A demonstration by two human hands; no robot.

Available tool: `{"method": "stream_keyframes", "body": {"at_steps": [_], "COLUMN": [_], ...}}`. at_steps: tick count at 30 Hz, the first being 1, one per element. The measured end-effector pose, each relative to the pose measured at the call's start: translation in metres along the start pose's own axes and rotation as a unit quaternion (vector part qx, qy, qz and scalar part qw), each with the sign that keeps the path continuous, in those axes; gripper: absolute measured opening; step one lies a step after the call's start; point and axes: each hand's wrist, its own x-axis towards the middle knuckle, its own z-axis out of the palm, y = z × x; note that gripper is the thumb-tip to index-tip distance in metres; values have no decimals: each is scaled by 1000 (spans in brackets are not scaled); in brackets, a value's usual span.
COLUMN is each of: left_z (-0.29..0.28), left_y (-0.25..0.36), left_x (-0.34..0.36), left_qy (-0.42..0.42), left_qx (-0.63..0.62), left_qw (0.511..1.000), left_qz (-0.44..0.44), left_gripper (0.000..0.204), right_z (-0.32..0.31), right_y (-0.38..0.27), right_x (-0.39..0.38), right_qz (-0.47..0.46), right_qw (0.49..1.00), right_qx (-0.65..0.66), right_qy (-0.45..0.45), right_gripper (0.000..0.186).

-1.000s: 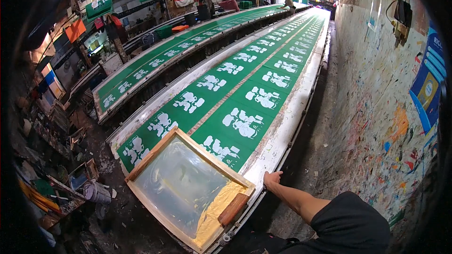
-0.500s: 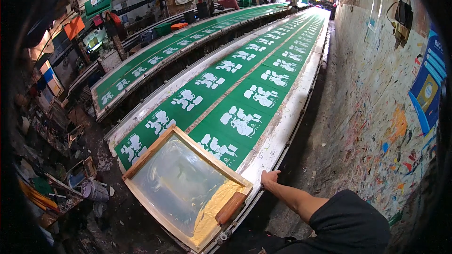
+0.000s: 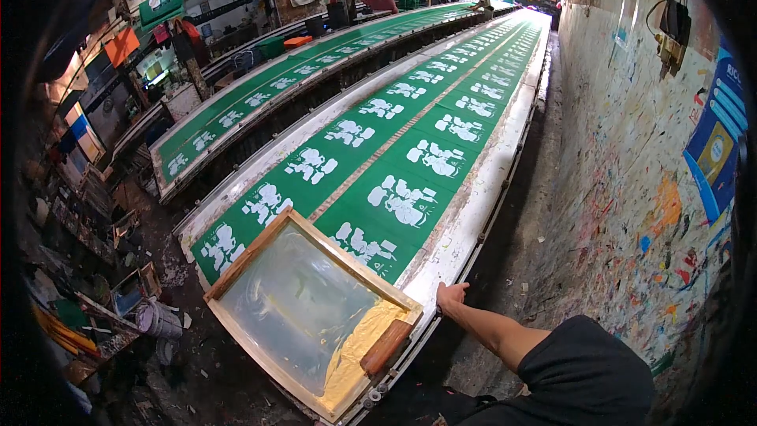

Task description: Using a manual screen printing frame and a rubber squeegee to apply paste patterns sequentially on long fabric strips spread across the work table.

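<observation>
My right hand (image 3: 452, 297) rests at the right edge of the long printing table (image 3: 426, 274), beside a corner of the wooden screen frame. Its thumb and a finger are spread apart, and no object shows in it. The other fingers are partly hidden. My left hand is out of sight. The screen printing frame (image 3: 352, 259) lies on the near end of the table. Yellow ink (image 3: 352, 361) is heaped along its right side, and a squeegee with a brown wooden handle (image 3: 385, 346) lies there. Green fabric (image 3: 356, 190) with rows of white prints stretches away beyond the frame.
A second long table with printed green fabric (image 3: 228, 137) runs along the left, a person (image 3: 481, 0) at its far end. The paint-splattered wall (image 3: 615, 189) rises at my right, across a narrow aisle. A bucket (image 3: 158, 320) and clutter stand at lower left.
The view has shifted very slightly. At the far end, the person has moved a little to the left. My right hand, the screen frame and the squeegee stay in place.
</observation>
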Motion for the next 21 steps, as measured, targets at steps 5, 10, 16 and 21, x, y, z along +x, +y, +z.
{"method": "stream_keyframes", "body": {"at_steps": [5,10,16,21], "left_z": [-1,-2,-2,0], "left_y": [0,-1,0,0], "left_x": [3,6,7,9], "left_qy": [3,7,9,12], "left_qx": [1,-1,0,-1], "left_qw": [1000,1000,1000,1000], "left_qz": [4,5,9,10], "left_gripper": [42,43,44,45], "right_z": [0,-3,-1,-6], "right_y": [1,-2,0,-4], "right_x": [1,-4,0,-4], "right_qz": [0,2,-3,6], "right_qw": [1000,1000,1000,1000], "right_qx": [-3,6,-7,3], "right_qy": [17,6,6,-13], "right_gripper": [96,95,93,94]}}
